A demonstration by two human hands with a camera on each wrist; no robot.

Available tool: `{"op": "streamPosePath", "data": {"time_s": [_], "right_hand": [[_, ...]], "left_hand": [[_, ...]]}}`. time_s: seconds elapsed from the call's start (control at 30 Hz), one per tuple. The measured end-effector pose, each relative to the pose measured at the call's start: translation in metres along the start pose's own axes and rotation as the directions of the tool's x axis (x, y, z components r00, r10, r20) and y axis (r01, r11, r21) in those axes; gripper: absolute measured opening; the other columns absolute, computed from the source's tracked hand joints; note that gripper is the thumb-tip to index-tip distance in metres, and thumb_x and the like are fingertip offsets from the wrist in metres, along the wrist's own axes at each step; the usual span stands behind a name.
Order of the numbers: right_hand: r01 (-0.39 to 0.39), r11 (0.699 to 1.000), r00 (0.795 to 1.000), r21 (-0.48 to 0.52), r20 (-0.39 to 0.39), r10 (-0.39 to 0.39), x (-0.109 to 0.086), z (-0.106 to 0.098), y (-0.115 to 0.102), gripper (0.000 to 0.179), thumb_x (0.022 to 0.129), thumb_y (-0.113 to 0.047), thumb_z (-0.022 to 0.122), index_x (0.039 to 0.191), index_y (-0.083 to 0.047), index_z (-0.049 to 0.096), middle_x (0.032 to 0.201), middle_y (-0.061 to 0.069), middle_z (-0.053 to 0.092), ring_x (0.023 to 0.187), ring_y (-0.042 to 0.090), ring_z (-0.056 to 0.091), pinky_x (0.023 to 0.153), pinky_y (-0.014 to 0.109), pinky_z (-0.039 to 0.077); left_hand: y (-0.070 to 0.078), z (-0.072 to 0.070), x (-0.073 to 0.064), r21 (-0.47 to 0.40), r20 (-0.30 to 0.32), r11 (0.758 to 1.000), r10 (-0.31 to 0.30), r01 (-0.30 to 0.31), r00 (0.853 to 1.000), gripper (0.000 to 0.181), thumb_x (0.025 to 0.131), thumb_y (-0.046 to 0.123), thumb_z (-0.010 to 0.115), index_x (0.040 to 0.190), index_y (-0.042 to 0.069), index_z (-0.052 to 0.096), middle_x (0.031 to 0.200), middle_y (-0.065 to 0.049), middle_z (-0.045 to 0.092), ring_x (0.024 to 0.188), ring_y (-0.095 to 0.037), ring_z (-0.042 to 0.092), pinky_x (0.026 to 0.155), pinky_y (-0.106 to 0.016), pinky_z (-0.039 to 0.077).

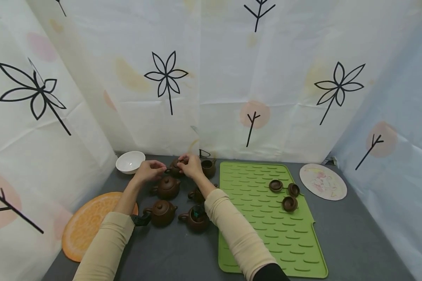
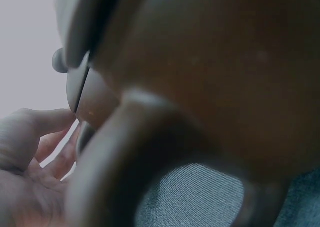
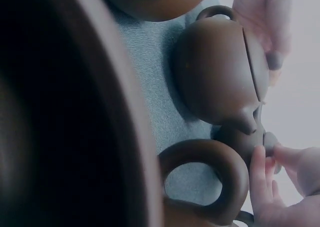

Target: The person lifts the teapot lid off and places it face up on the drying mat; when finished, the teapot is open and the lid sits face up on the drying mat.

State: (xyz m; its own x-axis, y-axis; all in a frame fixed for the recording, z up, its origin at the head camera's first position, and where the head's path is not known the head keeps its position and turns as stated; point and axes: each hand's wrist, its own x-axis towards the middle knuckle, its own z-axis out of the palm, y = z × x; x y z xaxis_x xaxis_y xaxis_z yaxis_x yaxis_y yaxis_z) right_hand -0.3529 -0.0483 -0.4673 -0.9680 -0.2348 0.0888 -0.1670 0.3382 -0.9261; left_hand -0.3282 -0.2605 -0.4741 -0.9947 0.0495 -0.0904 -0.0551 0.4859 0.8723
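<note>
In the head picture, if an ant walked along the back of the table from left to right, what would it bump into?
White bowl → left hand → teapot → right hand → open pot → green mat → pale round mat.

Bowl, mats and a pale disc on a grey desk, with patterned curtains around.
The white bowl (image 1: 130,162) sits at the far left of the desk (image 1: 351,249), near the curtains (image 1: 218,70); nearer along the same side lies a round orange mat (image 1: 86,224) printed like a fruit slice. Right of centre spreads a ridged green mat (image 1: 256,218), with the pale disc (image 1: 313,187), faintly printed, just beside its far right corner. Black line-drawn flowers and twigs, plus pink and yellow blotches, mark the white curtains.
</note>
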Motion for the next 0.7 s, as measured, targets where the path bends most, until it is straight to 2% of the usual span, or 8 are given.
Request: {"op": "streamPosePath", "data": {"time_s": [0.1, 0.17, 0.3, 0.4, 0.53, 0.57, 0.7], "right_hand": [[0.014, 0.996, 0.999, -0.086, -0.029, -0.016, 0.0, 0.002, -0.002, 0.016, 0.104, -0.007, 0.072, 0.119, -0.001, 0.074, 0.128, 0.02, 0.071, 0.083, 0.031, 0.082, 0.068, 0.027, 0.064], [0.008, 0.996, 0.999, -0.093, -0.031, -0.011, -0.001, 0.001, -0.004, 0.017, 0.106, -0.009, 0.071, 0.121, -0.003, 0.072, 0.132, 0.018, 0.07, 0.088, 0.032, 0.082, 0.066, 0.024, 0.06], [-0.01, 1.0, 1.0, -0.028, -0.011, 0.01, -0.002, -0.005, -0.007, 0.02, 0.108, -0.012, 0.068, 0.125, -0.003, 0.07, 0.13, 0.018, 0.07, 0.097, 0.036, 0.081, 0.072, 0.028, 0.064], [0.009, 1.0, 1.0, 0.011, 0.004, -0.009, -0.003, -0.013, -0.007, 0.021, 0.108, -0.012, 0.068, 0.126, -0.001, 0.07, 0.13, 0.019, 0.069, 0.097, 0.038, 0.081, 0.083, 0.04, 0.068], [0.05, 0.996, 0.998, 0.078, 0.044, -0.054, -0.005, -0.03, -0.009, 0.022, 0.109, -0.01, 0.066, 0.128, 0.002, 0.068, 0.136, 0.023, 0.065, 0.099, 0.041, 0.079, 0.095, 0.054, 0.065], [0.055, 0.995, 0.997, 0.089, 0.057, -0.06, -0.007, -0.035, -0.01, 0.023, 0.109, -0.01, 0.066, 0.129, 0.001, 0.068, 0.138, 0.023, 0.064, 0.1, 0.041, 0.078, 0.096, 0.054, 0.065], [0.054, 0.989, 0.993, 0.134, 0.094, -0.067, -0.013, -0.058, -0.014, 0.026, 0.109, -0.011, 0.065, 0.132, 0.0, 0.066, 0.137, 0.023, 0.063, 0.105, 0.043, 0.077, 0.09, 0.039, 0.068]], "left_hand": [[0.0, 0.001, 0.001, -0.003, -0.006, 1.0, 0.0, 0.0, 1.0, 0.034, 0.107, 0.02, 0.07, 0.128, -0.008, 0.071, 0.124, -0.029, 0.074, 0.107, -0.029, 0.076, 0.083, -0.032, 0.068], [0.0, 0.001, 0.001, -0.002, -0.006, 1.0, 0.001, -0.001, 1.0, 0.034, 0.107, 0.02, 0.07, 0.128, -0.008, 0.071, 0.124, -0.029, 0.074, 0.106, -0.027, 0.076, 0.083, -0.033, 0.068], [0.002, 0.003, 0.001, 0.008, 0.001, 1.0, -0.002, 0.002, 1.0, 0.033, 0.107, 0.019, 0.07, 0.127, -0.007, 0.071, 0.125, -0.028, 0.074, 0.104, -0.025, 0.076, 0.083, -0.032, 0.067], [0.004, 0.003, 0.002, 0.015, 0.005, 1.0, -0.006, 0.006, 1.0, 0.032, 0.107, 0.018, 0.07, 0.127, -0.007, 0.071, 0.125, -0.028, 0.074, 0.104, -0.025, 0.076, 0.084, -0.033, 0.068], [0.004, 0.002, 0.003, 0.016, 0.01, 1.0, -0.011, 0.011, 1.0, 0.033, 0.108, 0.018, 0.069, 0.128, -0.008, 0.071, 0.127, -0.028, 0.073, 0.108, -0.027, 0.075, 0.088, -0.036, 0.068], [0.004, 0.002, 0.003, 0.013, 0.012, 1.0, -0.011, 0.011, 1.0, 0.033, 0.108, 0.018, 0.069, 0.129, -0.008, 0.071, 0.127, -0.029, 0.073, 0.109, -0.029, 0.075, 0.088, -0.036, 0.068], [0.002, 0.001, 0.003, 0.011, 0.015, 1.0, -0.009, 0.009, 1.0, 0.035, 0.108, 0.019, 0.069, 0.13, -0.008, 0.07, 0.13, -0.03, 0.072, 0.113, -0.032, 0.075, 0.089, -0.035, 0.068]]}}
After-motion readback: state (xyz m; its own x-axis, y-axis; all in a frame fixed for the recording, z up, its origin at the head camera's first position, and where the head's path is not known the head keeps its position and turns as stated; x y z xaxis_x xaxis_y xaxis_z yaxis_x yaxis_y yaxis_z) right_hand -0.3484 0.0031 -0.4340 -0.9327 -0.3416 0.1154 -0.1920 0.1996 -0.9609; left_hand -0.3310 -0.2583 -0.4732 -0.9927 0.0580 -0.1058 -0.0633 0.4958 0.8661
